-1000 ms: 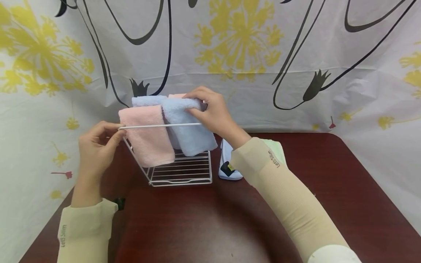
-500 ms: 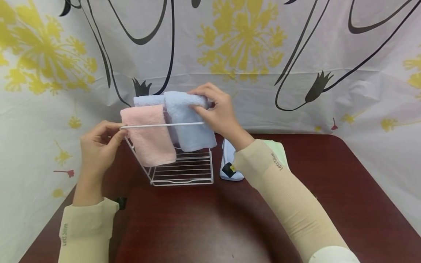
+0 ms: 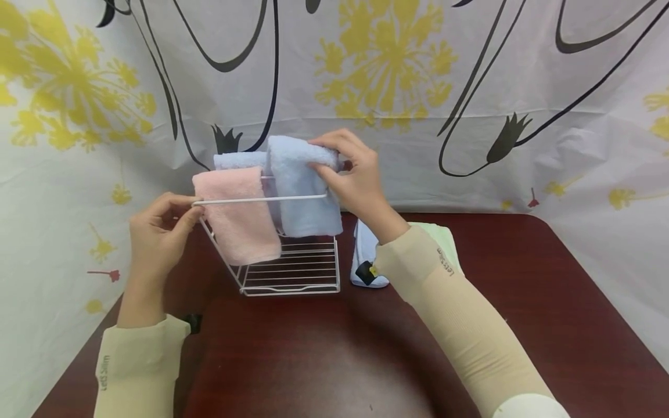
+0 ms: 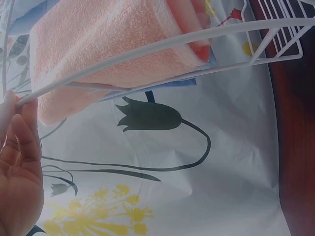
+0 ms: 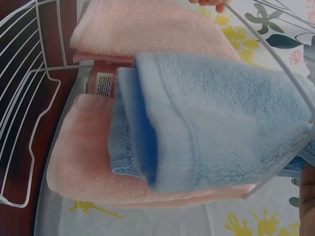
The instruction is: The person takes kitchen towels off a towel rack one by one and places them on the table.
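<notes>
A white wire rack [image 3: 292,288] stands on the table with towels draped over its upper part. My left hand [image 3: 161,235] pinches the left end of its front bar [image 3: 298,198]. Behind that bar hangs a pink towel [image 3: 237,232]. My right hand [image 3: 356,174] pinches the upper right edge of a folded light blue towel [image 3: 305,197], raised above the pink one. Another blue towel [image 3: 235,160] lies at the back left. In the right wrist view, a second pink towel [image 5: 83,157] shows behind the raised blue towel [image 5: 216,128].
Right of the rack, a folded blue cloth [image 3: 364,244] with a black-and-yellow tag and a pale green cloth [image 3: 441,239] lie on the dark red table [image 3: 292,360]. A patterned sheet [image 3: 397,162] hangs close behind. Wire shelf slats [image 3: 303,270] form the rack's bottom.
My right hand has moved up and slightly right, lifting the light blue towel with it. The pink towel behind is now hidden in the head view. My left hand stays on the bar.
</notes>
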`<action>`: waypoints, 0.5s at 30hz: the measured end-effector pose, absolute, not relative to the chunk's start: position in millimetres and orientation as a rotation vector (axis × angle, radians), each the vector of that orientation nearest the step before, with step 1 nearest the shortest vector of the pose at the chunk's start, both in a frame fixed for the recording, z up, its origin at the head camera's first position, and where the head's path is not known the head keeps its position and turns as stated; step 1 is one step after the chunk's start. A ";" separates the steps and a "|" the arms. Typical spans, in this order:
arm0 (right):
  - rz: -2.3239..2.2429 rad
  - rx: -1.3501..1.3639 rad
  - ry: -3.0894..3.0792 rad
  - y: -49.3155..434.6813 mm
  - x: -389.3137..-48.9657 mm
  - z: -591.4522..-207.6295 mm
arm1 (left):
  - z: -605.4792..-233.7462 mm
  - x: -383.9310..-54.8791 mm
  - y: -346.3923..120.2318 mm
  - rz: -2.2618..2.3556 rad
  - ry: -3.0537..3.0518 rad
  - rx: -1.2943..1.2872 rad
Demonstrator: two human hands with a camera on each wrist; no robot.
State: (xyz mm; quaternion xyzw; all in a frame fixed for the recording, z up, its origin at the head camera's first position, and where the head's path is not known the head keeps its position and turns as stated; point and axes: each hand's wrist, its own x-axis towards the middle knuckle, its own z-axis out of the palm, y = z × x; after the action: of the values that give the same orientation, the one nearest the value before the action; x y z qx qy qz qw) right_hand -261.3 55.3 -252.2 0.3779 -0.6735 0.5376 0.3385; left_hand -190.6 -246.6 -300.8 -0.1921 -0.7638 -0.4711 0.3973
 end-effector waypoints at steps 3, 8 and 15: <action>1.397 0.984 -1.711 55.6 -260.8 -252.7 | -300.8 -189.9 -245.4 -1.209 -1.930 -0.488; 1.438 0.940 -1.689 55.2 -258.0 -252.8 | -301.9 -189.4 -244.4 -1.229 -1.928 -0.472; 1.542 0.870 -1.627 56.9 -258.5 -245.0 | -303.3 -191.7 -246.8 -1.220 -1.932 -0.450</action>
State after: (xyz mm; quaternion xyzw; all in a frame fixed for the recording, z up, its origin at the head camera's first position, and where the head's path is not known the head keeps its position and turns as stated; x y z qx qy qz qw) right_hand -258.5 56.9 -245.0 0.3377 -0.6312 0.5981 0.3603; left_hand -191.7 -246.8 -303.3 -0.1774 -0.7620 -0.4813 0.3953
